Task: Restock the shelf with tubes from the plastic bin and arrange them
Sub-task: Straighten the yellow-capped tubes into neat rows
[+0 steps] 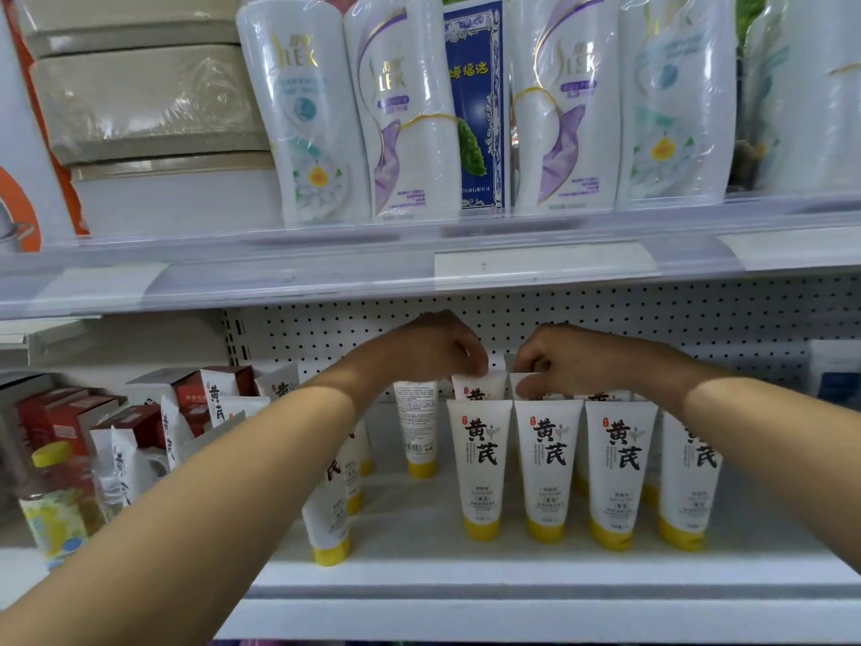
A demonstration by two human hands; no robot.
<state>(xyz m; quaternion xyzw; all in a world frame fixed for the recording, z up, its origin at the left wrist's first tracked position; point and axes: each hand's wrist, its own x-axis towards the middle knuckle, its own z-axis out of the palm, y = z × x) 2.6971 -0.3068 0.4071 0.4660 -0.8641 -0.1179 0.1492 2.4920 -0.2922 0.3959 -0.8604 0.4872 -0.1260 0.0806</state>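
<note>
Both bare arms reach in over the white lower shelf (466,575), under the clear-fronted upper shelf (419,272). The left hand (433,349) is curled downward with its fingertips pinched on the flat crimped top of a second-row tube (480,389), which stands just behind the front row. The right hand (566,356) is likewise curled, its grip narrow on the top of the neighbouring second-row tube (524,382); how firmly it holds is hard to tell, since the fingers hide the contact.

In front of both hands stands a front row of four white tubes (550,468) with black characters, upright on their yellow caps and side by side. Left of that row, a tube turned back-side out (416,426) stands alone, and further left a leaning tube (328,515) is partly hidden by the left forearm. Past it lie red boxes (70,417) and a yellow-capped bottle (53,501). Above, wrapped white shampoo bottles (405,109) line the upper shelf.
</note>
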